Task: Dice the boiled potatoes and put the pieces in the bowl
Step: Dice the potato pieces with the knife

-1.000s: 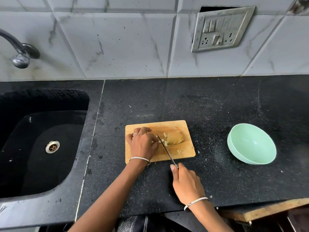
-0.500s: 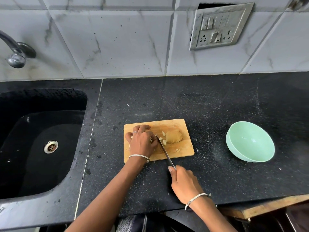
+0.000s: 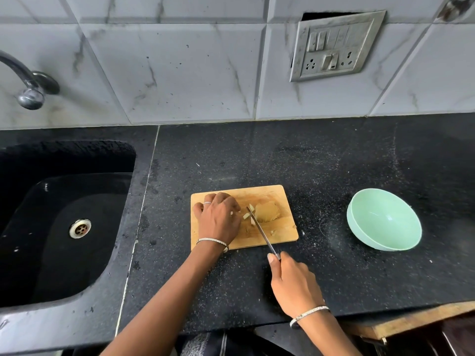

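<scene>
Black counter [image 3: 308, 163], tiled wall [image 3: 192, 68], sink [image 3: 64, 160], mint bowl [image 3: 380, 227]

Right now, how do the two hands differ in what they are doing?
The left hand rests on the cutting board, fingers curled beside potato pieces; the right hand is off the board, gripping the knife. The left wears a ring, the right shows none. Both wear a wrist bangle.

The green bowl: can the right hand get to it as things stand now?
Probably yes. The bowl stands on the counter to the right of the cutting board, and nothing lies between it and the right hand. That hand grips the knife, though, so it should first put it down.
</scene>
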Demonstrator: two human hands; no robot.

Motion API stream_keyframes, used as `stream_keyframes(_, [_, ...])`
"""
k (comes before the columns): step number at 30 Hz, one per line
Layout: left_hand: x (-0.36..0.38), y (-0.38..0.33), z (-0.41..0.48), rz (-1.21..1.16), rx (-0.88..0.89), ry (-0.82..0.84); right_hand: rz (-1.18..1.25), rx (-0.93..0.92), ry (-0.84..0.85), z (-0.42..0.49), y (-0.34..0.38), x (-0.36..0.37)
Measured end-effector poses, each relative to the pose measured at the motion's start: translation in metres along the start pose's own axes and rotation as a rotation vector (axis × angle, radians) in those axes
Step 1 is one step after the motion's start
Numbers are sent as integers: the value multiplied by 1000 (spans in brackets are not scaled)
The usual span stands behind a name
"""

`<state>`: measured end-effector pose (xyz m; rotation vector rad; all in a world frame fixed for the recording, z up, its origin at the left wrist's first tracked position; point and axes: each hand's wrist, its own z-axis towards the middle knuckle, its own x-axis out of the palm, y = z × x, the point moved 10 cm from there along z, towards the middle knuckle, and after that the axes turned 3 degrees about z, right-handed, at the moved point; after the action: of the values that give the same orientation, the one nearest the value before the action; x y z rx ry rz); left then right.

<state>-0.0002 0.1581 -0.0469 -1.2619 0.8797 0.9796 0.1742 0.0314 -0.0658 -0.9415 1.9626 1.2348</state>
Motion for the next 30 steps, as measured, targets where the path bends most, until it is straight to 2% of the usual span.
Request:
stream_keyframes(6, [15,-24,0,81,150,92,52,-12,-38,-1,-4,-5])
stream_keyframes(19, [9,-2,2,93,169,-65,41,-20,-31,-1,-6,-2])
stream_keyframes(30, [-5,7,7,-66,122,-97,-58,-12,-23,-1,-8,-3])
